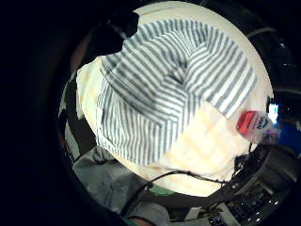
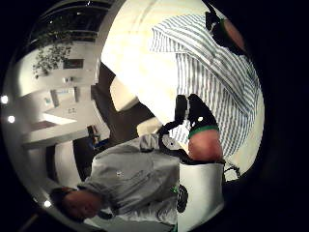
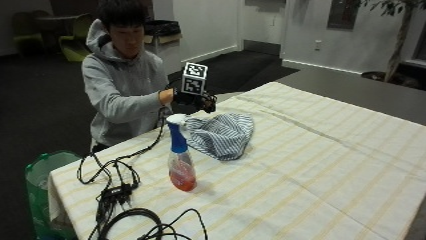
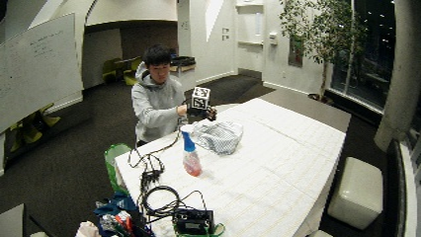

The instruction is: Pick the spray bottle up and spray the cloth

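Observation:
A spray bottle (image 3: 181,160) with a white and blue head and orange liquid stands upright on the cream striped tablecloth (image 3: 319,165). Just beyond it lies a crumpled blue-and-white striped cloth (image 3: 223,134). My gloved right hand (image 3: 194,101) hovers above the cloth's far edge, near the person's chest, and holds nothing. Its fingers hang relaxed. The little finger side palm view looks down on the whole cloth (image 1: 174,89), with the bottle (image 1: 251,123) off beside it. The thumb side palm view shows the cloth (image 2: 212,72) and my own wrist.
Black cables (image 3: 120,190) run from the hand across the table's near left corner, past the bottle. A green bin (image 3: 40,175) stands on the floor by that corner. A black device (image 4: 190,219) sits at the table's near end.

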The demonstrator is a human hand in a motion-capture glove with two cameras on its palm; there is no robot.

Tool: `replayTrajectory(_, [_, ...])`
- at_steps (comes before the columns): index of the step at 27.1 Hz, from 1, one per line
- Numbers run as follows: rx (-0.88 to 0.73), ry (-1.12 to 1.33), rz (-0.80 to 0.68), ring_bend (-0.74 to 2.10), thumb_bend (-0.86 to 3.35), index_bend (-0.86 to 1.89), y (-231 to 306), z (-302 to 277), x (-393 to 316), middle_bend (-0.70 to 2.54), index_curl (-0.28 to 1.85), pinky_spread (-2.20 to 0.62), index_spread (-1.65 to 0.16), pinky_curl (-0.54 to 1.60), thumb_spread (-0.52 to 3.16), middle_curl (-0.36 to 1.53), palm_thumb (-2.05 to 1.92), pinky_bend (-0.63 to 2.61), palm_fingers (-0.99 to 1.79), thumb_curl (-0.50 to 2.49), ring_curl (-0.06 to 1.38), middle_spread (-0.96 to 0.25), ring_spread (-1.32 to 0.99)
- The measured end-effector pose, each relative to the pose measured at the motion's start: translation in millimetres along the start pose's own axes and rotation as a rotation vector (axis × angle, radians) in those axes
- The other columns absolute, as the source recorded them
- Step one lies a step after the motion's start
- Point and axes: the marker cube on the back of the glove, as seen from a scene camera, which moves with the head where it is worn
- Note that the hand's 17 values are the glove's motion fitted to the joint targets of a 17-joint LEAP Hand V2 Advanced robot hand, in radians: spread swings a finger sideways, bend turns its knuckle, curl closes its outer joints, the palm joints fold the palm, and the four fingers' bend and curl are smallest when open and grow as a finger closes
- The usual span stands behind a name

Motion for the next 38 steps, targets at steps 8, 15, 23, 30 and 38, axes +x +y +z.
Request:
replayTrajectory(8, [0.048, -0.023, -0.027, 0.33, 0.37, 0.21, 13.2, 2.4, -1.5, 0.42, 0.21, 0.16, -0.22, 0.16, 0.71, 0.2, 0.65, 0.21, 0.72, 0.2, 0.2, -0.04, -0.02])
replayTrajectory(15, [0.123, -0.015, -0.056, 0.31, 0.33, 0.17, 32.1, -0.3, 7.1, 0.4, 0.25, 0.19, -0.25, 0.2, 0.88, 0.25, 0.68, 0.19, 0.72, 0.26, 0.23, -0.05, -0.02])
replayTrajectory(23, [0.382, -0.01, -0.063, 0.3, 0.28, 0.16, 59.1, -8.6, 23.8, 0.37, 0.28, 0.2, -0.27, 0.23, 0.96, 0.29, 0.72, 0.18, 0.7, 0.31, 0.26, -0.06, -0.02])
replayTrajectory(30, [0.677, 0.025, -0.013, 0.28, 0.21, 0.11, 91.1, -18.7, 60.9, 0.33, 0.28, 0.21, -0.29, 0.26, 0.97, 0.31, 0.74, 0.22, 0.6, 0.35, 0.27, -0.06, -0.02])
replayTrajectory(38, [0.988, -0.026, 0.131, 0.31, 0.13, 0.05, 116.3, -34.7, 118.6, 0.29, 0.22, 0.22, -0.31, 0.31, 0.96, 0.32, 0.74, 0.35, 0.41, 0.38, 0.29, -0.04, -0.02])
